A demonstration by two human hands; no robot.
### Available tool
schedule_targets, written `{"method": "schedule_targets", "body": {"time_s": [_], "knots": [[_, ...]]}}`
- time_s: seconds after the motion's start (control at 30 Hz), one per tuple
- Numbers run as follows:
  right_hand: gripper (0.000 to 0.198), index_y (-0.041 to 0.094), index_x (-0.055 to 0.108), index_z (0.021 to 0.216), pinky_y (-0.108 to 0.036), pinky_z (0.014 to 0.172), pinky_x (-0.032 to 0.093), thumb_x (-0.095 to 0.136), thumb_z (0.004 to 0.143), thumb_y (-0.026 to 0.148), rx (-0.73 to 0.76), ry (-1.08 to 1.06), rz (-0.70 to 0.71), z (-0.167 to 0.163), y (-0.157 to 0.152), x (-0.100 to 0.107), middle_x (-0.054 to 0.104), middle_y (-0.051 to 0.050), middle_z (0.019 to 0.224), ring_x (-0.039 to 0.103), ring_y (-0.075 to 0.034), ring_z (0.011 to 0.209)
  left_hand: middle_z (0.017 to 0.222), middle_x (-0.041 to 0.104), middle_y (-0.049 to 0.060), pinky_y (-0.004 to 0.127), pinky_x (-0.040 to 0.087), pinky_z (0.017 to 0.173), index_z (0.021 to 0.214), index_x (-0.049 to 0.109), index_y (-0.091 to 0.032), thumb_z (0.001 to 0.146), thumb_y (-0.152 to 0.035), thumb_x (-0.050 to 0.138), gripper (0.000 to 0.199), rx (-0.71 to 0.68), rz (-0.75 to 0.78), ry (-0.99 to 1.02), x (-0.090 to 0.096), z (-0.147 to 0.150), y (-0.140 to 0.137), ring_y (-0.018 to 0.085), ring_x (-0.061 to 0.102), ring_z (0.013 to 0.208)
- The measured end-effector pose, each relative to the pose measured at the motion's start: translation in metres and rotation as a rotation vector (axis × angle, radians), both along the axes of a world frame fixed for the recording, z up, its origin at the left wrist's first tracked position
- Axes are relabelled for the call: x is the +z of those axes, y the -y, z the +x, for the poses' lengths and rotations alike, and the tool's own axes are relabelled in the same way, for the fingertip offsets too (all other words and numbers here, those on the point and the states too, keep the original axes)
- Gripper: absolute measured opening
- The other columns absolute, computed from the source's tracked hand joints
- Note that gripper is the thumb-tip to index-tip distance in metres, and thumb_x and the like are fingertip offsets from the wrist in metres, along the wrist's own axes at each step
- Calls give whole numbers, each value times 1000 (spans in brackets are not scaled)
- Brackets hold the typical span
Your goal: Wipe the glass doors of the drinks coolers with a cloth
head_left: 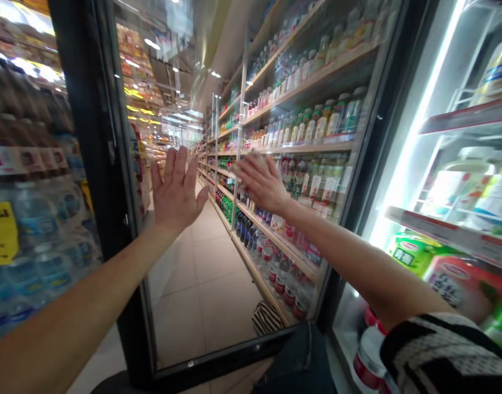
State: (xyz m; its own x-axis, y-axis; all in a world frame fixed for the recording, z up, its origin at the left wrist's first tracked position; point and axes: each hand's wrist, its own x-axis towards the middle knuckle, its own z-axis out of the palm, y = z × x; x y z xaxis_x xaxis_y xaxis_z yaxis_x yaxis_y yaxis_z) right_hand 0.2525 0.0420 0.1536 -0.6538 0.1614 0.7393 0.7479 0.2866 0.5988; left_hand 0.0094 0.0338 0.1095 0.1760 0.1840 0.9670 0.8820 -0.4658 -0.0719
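Observation:
A glass door [172,328] in a black frame stands open before me. My left hand [177,189] is raised with its palm to the pane and fingers spread; it appears to rest on the glass. To its right, my right hand [263,183] is held up to the same pane, fingers stretched out and slanting left. A pale, blurred patch shows behind its fingertips; I cannot tell whether it is a cloth or a reflection. No other object shows in either hand.
A lit fridge at right has shelves [448,235] with bottles and a red package [464,284]. Packs of water bottles [37,219] and a yellow sign [2,232] are at left. Several bottle-filled shelves and a tiled aisle show in the glass. My leg [300,361] is below.

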Motion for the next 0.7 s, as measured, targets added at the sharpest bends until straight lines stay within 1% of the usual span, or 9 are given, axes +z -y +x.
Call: {"method": "schedule_targets", "body": {"time_s": [0.07,0.2,0.27,0.4,0.47,0.5,0.57,0.63,0.7], "knots": [[44,31,34,136,-45,115,11,34,92,33,22,49,-4,-8,1,-6,38,4,142,24,-16,136,150,16,8,49,1,114,141,24,-20,85,-45,42,64,23,13,-34,-2,-2,0,23,6,140],[48,22,31,139,-49,114,10,32,91,30,7,-354,116,-16,-5,10,34,-3,144,22,-20,137,149,20,12,48,5,114,141,24,-16,87,-42,40,62,87,48,-106,-13,-7,0,23,8,139],[48,21,31,139,-50,113,10,33,91,28,16,-412,140,-20,-5,5,35,-4,144,22,-20,137,149,20,12,48,6,113,141,23,-16,88,-39,40,61,100,58,-121,-23,-11,0,23,9,139],[45,27,36,136,-47,115,7,37,91,28,107,15,51,-28,0,-31,41,0,140,25,-17,136,147,23,12,45,8,113,142,21,-18,87,-35,44,62,113,110,-169,-49,-24,1,22,11,139],[47,28,35,136,-47,115,7,40,90,28,126,102,15,-28,0,-33,41,0,140,24,-18,136,146,26,12,43,9,113,142,19,-19,86,-34,46,64,119,120,-204,-59,-30,2,21,12,139],[49,26,32,138,-47,114,7,39,90,27,120,39,16,-27,-1,-28,39,-1,141,23,-18,137,146,27,12,42,10,113,142,18,-19,86,-34,47,65,123,123,-218,-62,-33,3,21,13,139],[53,22,26,141,-50,114,6,37,90,26,97,-235,55,-27,-4,-13,35,-5,144,20,-21,138,145,28,12,42,10,113,143,17,-19,86,-33,47,66,133,135,-231,-66,-36,4,20,13,139],[54,19,24,142,-51,113,5,35,90,25,81,-424,88,-31,-6,-9,33,-7,145,18,-22,138,145,28,12,41,10,113,143,15,-19,86,-32,47,66,144,152,-226,-66,-36,5,20,12,139],[51,21,28,140,-50,114,5,37,90,24,98,-333,84,-38,-4,-26,36,-5,143,20,-21,137,145,28,12,42,10,113,143,15,-19,87,-33,47,66,151,144,-213,-67,-34,6,20,12,139]]}}
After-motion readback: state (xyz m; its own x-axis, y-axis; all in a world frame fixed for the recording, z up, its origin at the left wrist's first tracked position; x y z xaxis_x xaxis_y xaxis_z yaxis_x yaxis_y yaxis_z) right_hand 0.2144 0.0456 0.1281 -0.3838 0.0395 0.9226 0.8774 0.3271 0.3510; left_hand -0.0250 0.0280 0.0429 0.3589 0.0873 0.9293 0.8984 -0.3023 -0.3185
